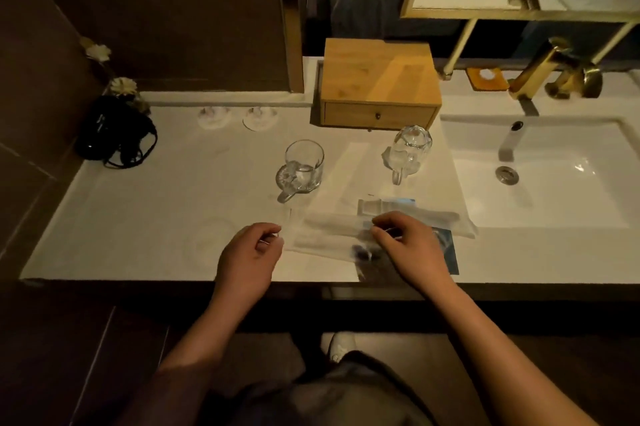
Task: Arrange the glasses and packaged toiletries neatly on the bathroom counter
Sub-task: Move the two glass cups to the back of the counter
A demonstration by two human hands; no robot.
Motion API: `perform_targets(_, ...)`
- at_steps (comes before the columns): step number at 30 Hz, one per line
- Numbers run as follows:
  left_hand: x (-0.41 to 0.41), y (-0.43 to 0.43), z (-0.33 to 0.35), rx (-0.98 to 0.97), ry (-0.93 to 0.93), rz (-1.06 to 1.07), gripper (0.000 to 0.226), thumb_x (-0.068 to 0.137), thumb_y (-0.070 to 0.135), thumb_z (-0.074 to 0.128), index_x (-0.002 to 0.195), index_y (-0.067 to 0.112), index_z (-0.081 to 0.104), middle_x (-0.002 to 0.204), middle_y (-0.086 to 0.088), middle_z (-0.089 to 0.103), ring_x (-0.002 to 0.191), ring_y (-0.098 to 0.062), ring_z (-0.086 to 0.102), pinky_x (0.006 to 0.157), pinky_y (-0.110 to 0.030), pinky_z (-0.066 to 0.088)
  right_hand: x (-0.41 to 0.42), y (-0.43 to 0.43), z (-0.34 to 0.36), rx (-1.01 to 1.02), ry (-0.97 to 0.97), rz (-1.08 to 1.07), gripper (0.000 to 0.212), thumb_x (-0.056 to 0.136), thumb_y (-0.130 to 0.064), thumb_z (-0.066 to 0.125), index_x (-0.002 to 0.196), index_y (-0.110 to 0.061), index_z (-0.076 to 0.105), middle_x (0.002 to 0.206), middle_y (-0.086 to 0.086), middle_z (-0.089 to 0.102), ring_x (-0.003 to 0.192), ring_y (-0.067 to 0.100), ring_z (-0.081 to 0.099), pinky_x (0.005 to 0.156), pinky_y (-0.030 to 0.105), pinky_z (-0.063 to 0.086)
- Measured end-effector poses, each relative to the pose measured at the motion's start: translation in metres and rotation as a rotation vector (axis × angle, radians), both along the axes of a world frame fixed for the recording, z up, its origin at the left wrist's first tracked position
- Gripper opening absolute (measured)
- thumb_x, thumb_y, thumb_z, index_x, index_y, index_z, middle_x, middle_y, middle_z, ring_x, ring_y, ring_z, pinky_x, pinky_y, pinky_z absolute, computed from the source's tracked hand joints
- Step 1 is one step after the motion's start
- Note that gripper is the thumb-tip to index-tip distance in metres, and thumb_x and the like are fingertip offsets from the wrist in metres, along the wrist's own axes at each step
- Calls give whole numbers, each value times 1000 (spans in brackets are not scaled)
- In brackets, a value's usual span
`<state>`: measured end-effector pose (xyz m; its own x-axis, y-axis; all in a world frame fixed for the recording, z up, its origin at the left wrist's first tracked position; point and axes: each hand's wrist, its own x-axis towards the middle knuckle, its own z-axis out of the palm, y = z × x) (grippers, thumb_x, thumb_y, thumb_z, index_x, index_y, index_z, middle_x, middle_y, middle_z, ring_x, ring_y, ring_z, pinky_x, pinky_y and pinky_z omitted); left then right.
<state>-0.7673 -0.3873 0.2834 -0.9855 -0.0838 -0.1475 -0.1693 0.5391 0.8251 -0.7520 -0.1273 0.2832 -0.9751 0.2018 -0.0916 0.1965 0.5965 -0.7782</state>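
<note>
Two clear glass mugs stand on the white counter (145,218). The left mug (304,166) is upright with its mouth up. The right mug (410,148) looks upside down, in front of the wooden box. Near the front edge lie several flat packaged toiletries (332,233) in clear and blue wrappers, some overlapping. My left hand (251,256) pinches the left end of a clear packet. My right hand (408,245) pinches the packets near their middle and covers part of a blue packet (448,252).
A wooden drawer box (379,86) stands at the back. The sink basin (540,176) with a gold faucet (540,72) lies to the right. A black hair dryer (114,129) with flowers sits at the far left. Two round coasters (237,117) rest near the back wall.
</note>
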Motion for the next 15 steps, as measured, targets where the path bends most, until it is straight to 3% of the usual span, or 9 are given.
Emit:
perform_targets(3, -32, 8, -7, -77, 8, 21, 25, 90, 27, 62, 114, 28, 64, 106, 4, 66, 86, 1, 60, 71, -17, 43, -24, 24, -1, -14, 67, -83, 9, 89, -30, 64, 95, -29, 71, 88, -15, 71, 82, -2, 64, 73, 23, 50)
perform_targets(7, -61, 16, -17, -53, -10, 51, 30, 88, 36, 65, 117, 30, 62, 107, 1, 65, 85, -1, 61, 77, -28, 47, -55, 42, 3, 99, 156, -107, 14, 90, -24, 64, 103, -22, 71, 97, -6, 72, 80, 9, 65, 73, 30, 52)
perform_targets(10, -78, 20, -23, 23, -27, 35, 29, 86, 44, 63, 113, 35, 61, 103, 2, 67, 87, -14, 68, 84, -41, 55, -76, 48, 6, 390, 197, 54, 22, 89, -16, 65, 111, -17, 68, 109, 1, 64, 88, 21, 64, 71, 40, 56)
perform_targets(15, -105, 16, -40, -38, -10, -7, 20, 82, 51, 63, 93, 34, 64, 88, 6, 69, 81, -15, 66, 74, -38, 54, -100, 61, 12, 920, 53, 371, 42, 77, -31, 76, 115, -18, 65, 116, 2, 57, 97, 25, 54, 59, 37, 54)
